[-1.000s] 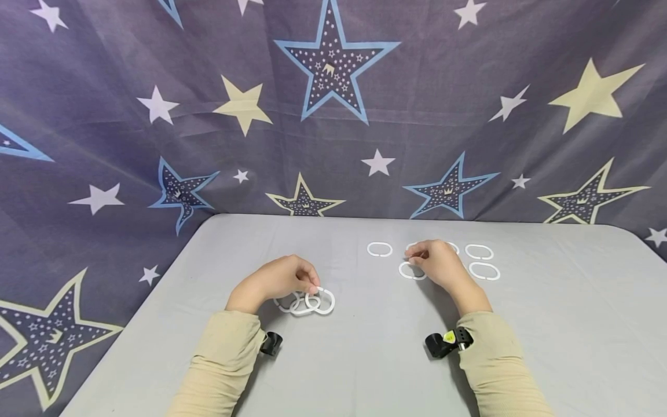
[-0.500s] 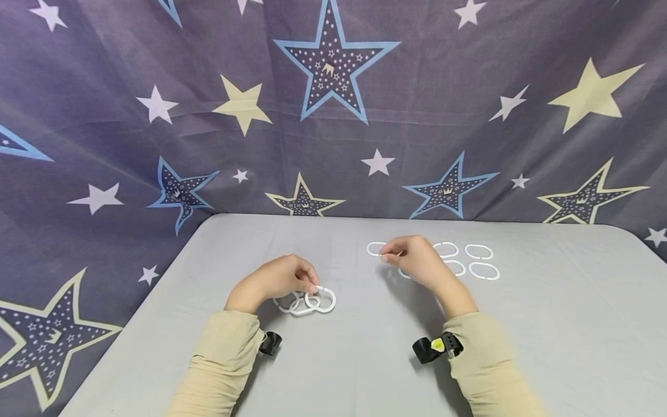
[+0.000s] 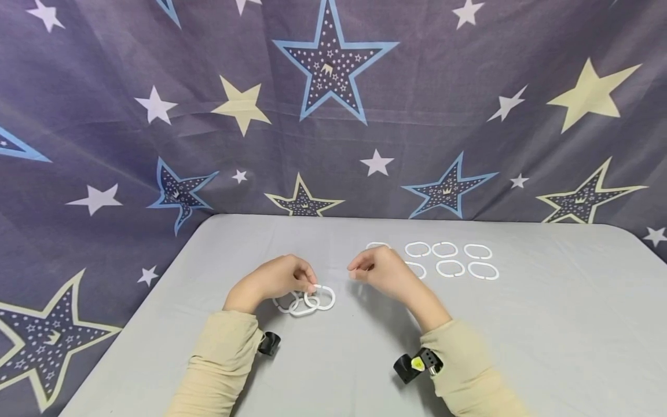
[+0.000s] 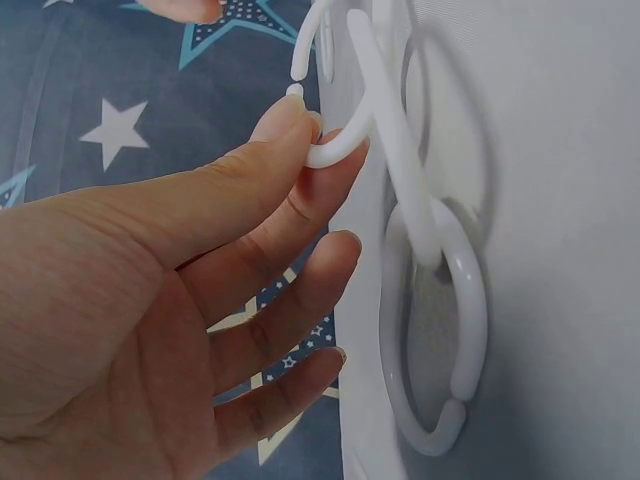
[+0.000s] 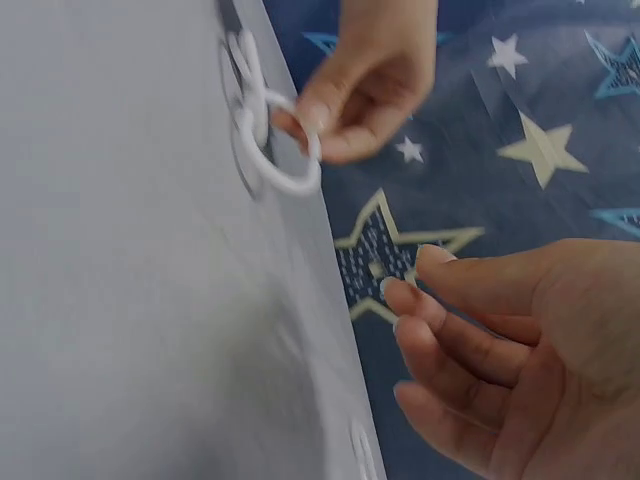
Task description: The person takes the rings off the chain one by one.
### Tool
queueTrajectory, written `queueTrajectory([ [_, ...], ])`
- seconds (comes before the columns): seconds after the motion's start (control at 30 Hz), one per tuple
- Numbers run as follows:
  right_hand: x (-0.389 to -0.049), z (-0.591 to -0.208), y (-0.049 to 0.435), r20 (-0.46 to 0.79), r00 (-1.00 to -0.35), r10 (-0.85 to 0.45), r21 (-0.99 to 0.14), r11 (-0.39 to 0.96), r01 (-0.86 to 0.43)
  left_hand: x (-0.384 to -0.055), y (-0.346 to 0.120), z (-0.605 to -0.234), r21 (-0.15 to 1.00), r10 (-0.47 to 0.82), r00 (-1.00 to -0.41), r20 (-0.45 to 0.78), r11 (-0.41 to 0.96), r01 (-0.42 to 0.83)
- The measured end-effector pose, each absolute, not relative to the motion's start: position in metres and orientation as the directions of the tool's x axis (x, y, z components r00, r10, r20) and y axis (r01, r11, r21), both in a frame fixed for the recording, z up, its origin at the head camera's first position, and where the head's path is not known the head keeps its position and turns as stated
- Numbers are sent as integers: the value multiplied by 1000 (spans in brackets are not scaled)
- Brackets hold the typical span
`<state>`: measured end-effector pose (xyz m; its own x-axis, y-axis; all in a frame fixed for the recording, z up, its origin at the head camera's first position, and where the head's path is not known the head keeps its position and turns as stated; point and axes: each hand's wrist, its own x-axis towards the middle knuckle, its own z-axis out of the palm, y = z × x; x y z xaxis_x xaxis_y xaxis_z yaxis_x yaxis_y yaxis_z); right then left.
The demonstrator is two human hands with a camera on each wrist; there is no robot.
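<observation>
My left hand (image 3: 278, 281) pinches a white plastic chain link (image 3: 331, 298) between thumb and forefinger. In the left wrist view the other fingers of that hand stand loosely bent, and the gap in the held link shows near the thumb tip. A second link (image 4: 395, 140) passes through the held one and joins a third link (image 4: 472, 310), which lies low against the table. To the right of this short chain, over the table, hovers my right hand (image 3: 388, 275). The right wrist view shows its fingers loosely bent, thumb and forefinger apart, nothing between them.
Several loose white links, among them a front-row link (image 3: 450, 275) and a back-row link (image 3: 477, 258), lie in two rows on the grey table (image 3: 547, 324). The right hand partly covers the leftmost ones. Behind the table hangs a star-patterned cloth (image 3: 417, 87).
My right hand has moved left from above the loose links toward the left hand, uncovering several of them. The left hand and its chain have stayed nearly still.
</observation>
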<state>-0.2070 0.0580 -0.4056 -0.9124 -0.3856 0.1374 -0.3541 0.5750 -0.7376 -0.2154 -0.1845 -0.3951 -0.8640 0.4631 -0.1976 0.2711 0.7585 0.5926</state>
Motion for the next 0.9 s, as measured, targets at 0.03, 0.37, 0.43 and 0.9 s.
queueTrajectory([
  [0.03, -205, -406, 55, 136, -908, -395, -746, 562, -356, -216, -185, -395, 593, 463, -864, -198, 759, 271],
  [0.37, -190, -417, 21, 44, -931, -363, -855, 468, -223, -217, -188, -397, 599, 459, -867, -195, 755, 265],
  [0.43, -187, -419, 16, 23, -936, -350, -872, 451, -190, -217, -188, -397, 602, 458, -867, -197, 754, 262],
  [0.9, -176, -431, 3, -93, -944, -317, -878, 472, -72, -219, -191, -397, 606, 452, -870, -196, 753, 255],
])
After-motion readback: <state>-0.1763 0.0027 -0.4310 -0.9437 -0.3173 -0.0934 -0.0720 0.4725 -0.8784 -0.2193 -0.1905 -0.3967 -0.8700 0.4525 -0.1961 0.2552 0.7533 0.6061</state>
